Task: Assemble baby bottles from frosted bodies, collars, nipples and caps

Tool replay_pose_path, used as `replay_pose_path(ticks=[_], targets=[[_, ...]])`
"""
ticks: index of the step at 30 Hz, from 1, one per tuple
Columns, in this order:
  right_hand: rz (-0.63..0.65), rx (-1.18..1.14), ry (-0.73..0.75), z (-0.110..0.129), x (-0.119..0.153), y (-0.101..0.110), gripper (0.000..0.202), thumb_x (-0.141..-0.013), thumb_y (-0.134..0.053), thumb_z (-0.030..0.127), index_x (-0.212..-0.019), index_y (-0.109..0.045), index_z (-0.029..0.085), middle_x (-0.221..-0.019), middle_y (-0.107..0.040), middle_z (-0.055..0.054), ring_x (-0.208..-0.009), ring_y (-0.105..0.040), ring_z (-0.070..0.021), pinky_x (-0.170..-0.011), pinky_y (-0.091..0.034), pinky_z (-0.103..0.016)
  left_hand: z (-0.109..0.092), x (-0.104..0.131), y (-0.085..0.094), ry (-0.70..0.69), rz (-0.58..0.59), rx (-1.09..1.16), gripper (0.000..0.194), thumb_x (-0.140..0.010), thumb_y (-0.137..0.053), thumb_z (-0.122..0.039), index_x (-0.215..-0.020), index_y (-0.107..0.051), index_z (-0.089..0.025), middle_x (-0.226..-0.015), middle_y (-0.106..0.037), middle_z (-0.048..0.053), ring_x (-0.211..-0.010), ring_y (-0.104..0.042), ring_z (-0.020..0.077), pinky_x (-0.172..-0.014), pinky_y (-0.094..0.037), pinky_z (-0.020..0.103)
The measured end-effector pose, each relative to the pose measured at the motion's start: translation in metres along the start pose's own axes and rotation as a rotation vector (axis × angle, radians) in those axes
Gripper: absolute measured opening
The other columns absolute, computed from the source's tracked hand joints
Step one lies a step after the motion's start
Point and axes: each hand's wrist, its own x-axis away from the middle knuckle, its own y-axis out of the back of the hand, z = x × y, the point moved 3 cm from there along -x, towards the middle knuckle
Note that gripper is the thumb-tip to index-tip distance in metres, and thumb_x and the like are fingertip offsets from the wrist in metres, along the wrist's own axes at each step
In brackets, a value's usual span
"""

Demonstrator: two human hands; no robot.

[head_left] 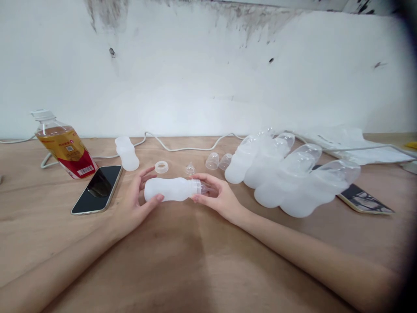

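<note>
A frosted white baby bottle point(169, 189) lies sideways between my two hands, its nipple end pointing right. My left hand point(140, 198) holds its base, with the thumb along the front. The fingers of my right hand point(216, 193) close around the collar and the clear nipple point(205, 188). Just behind the bottle are a loose white collar ring point(161, 167) and a loose clear nipple point(190, 168). Two clear domed caps point(212, 161) stand a little farther right. Another frosted bottle body point(127, 154) stands behind my left hand, without a top.
Several capped baby bottles point(298, 191) stand grouped at right. A phone point(97, 190) and a drink bottle point(67, 148) are at left. A white cable point(189, 149) runs along the wall. Behind the bottle group lie a white plastic bag point(345, 143) and a dark flat device point(365, 201).
</note>
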Motion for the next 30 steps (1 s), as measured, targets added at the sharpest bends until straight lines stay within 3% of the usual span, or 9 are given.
replay_pose_path(ticks=[2, 4, 10, 13, 16, 18, 25, 27, 30], targets=[[0.0, 0.012, -0.007, 0.0013, 0.0007, -0.0002, 0.04, -0.063, -0.068, 0.029, -0.101, -0.055, 0.023, -0.1, -0.059, -0.003, -0.081, -0.058, -0.0159, -0.072, -0.048, -0.031, 0.0037, -0.0004, 0.001, 0.097, 0.019, -0.062, 0.04, -0.081, -0.043, -0.04, -0.116, -0.036, -0.021, -0.118, -0.048, 0.008, -0.111, -0.045, 0.0251, -0.088, -0.041, 0.039], [0.007, 0.025, -0.012, 0.0022, 0.0008, -0.0001, 0.04, -0.063, -0.068, 0.029, -0.101, -0.055, 0.023, -0.102, -0.059, -0.003, -0.083, -0.058, -0.0162, -0.073, -0.048, -0.031, 0.0049, -0.0005, 0.0014, 0.108, 0.042, -0.107, 0.037, -0.08, -0.044, -0.041, -0.111, -0.041, -0.021, -0.11, -0.052, 0.006, -0.104, -0.049, 0.025, -0.086, -0.042, 0.039], [0.031, 0.027, -0.001, 0.0031, 0.0002, -0.0011, 0.038, -0.064, -0.067, 0.027, -0.1, -0.057, 0.022, -0.102, -0.06, -0.003, -0.084, -0.058, -0.0163, -0.073, -0.048, -0.031, -0.0011, 0.0016, -0.0002, -0.121, 0.02, -0.105, 0.047, -0.074, -0.055, -0.03, -0.117, -0.035, -0.025, -0.123, -0.043, 0.004, -0.118, -0.038, 0.0214, -0.098, -0.032, 0.037], [0.028, 0.029, 0.01, 0.0037, 0.0007, -0.0021, 0.039, -0.064, -0.067, 0.028, -0.101, -0.056, 0.023, -0.101, -0.06, -0.003, -0.083, -0.058, -0.0161, -0.073, -0.048, -0.031, 0.0004, 0.0013, 0.0011, -0.059, -0.02, -0.098, 0.052, -0.075, -0.053, -0.036, -0.121, -0.032, -0.023, -0.127, -0.039, 0.006, -0.119, -0.037, 0.0236, -0.097, -0.033, 0.039], [0.024, 0.029, 0.014, 0.0046, 0.0009, -0.0025, 0.038, -0.064, -0.067, 0.027, -0.1, -0.057, 0.023, -0.102, -0.059, -0.003, -0.084, -0.058, -0.0164, -0.072, -0.049, -0.031, 0.0039, 0.0008, 0.0024, 0.08, -0.002, -0.122, 0.04, -0.082, -0.039, -0.04, -0.117, -0.038, -0.021, -0.115, -0.05, 0.006, -0.107, -0.048, 0.0248, -0.087, -0.041, 0.039], [0.026, 0.031, 0.007, 0.0045, 0.0008, -0.0023, 0.038, -0.064, -0.067, 0.027, -0.1, -0.057, 0.023, -0.103, -0.059, -0.003, -0.084, -0.058, -0.0163, -0.072, -0.048, -0.03, 0.0053, 0.0012, 0.002, 0.127, 0.031, -0.149, 0.037, -0.082, -0.04, -0.041, -0.113, -0.042, -0.021, -0.105, -0.055, 0.005, -0.098, -0.053, 0.0241, -0.081, -0.044, 0.037], [0.018, 0.032, 0.004, 0.0034, 0.0006, -0.001, 0.039, -0.063, -0.068, 0.027, -0.1, -0.057, 0.022, -0.102, -0.06, -0.003, -0.085, -0.058, -0.0169, -0.073, -0.047, -0.032, -0.0028, 0.0031, -0.0011, -0.172, -0.074, -0.155, 0.055, -0.071, -0.06, -0.031, -0.118, -0.032, -0.023, -0.123, -0.042, 0.006, -0.117, -0.038, 0.0213, -0.098, -0.033, 0.036], [0.012, 0.03, 0.006, 0.0039, 0.0011, -0.0011, 0.039, -0.063, -0.068, 0.028, -0.1, -0.057, 0.023, -0.102, -0.06, -0.003, -0.084, -0.058, -0.0168, -0.072, -0.048, -0.031, -0.0039, 0.0023, -0.0004, -0.142, -0.09, -0.149, 0.056, -0.074, -0.056, -0.034, -0.122, -0.029, -0.021, -0.127, -0.039, 0.008, -0.119, -0.036, 0.023, -0.097, -0.034, 0.037], [0.008, 0.031, 0.011, 0.0039, 0.0016, -0.001, 0.039, -0.063, -0.068, 0.028, -0.1, -0.057, 0.023, -0.103, -0.059, -0.003, -0.084, -0.058, -0.0163, -0.071, -0.048, -0.03, -0.0009, 0.0006, 0.0011, 0.042, -0.041, -0.147, 0.04, -0.083, -0.038, -0.038, -0.118, -0.036, -0.019, -0.117, -0.048, 0.008, -0.108, -0.047, 0.0238, -0.089, -0.04, 0.038]])
